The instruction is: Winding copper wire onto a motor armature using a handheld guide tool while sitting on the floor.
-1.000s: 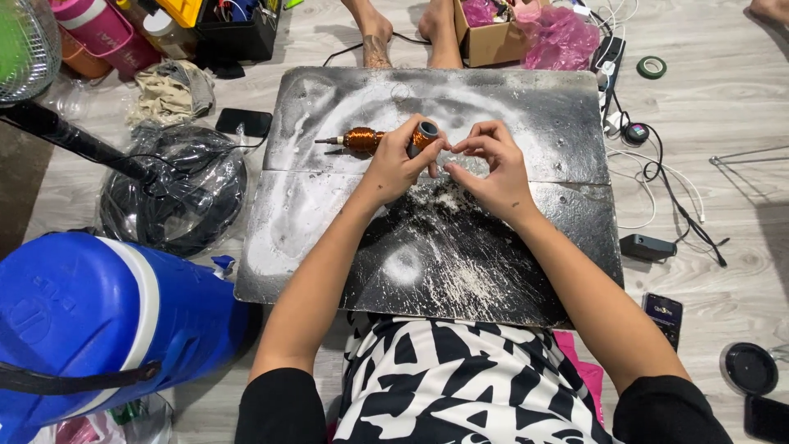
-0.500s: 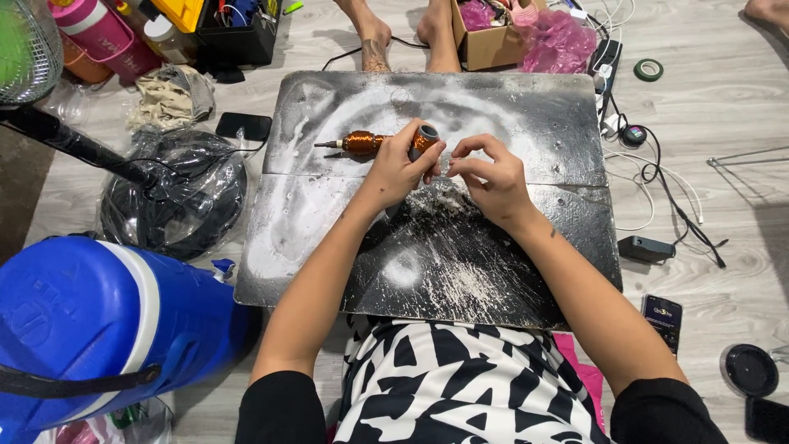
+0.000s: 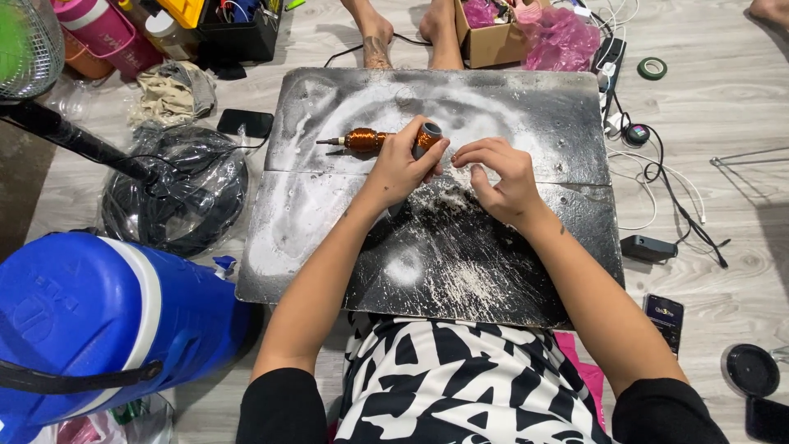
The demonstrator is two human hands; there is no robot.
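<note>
One copper-coloured tool (image 3: 380,139) lies near the far edge of the dusty black surface (image 3: 542,107); left hand (image 3: 403,167) grips its grey end, right hand (image 3: 501,177) pinched closed just beside. One blue cooler (image 3: 99,329) on the floor.

A blue cooler (image 3: 99,329) sits at eight o'clock, a cardboard box (image 3: 485,37) at twelve, a green tape roll (image 3: 652,68) at two, a black phone (image 3: 246,123) at ten.
</note>
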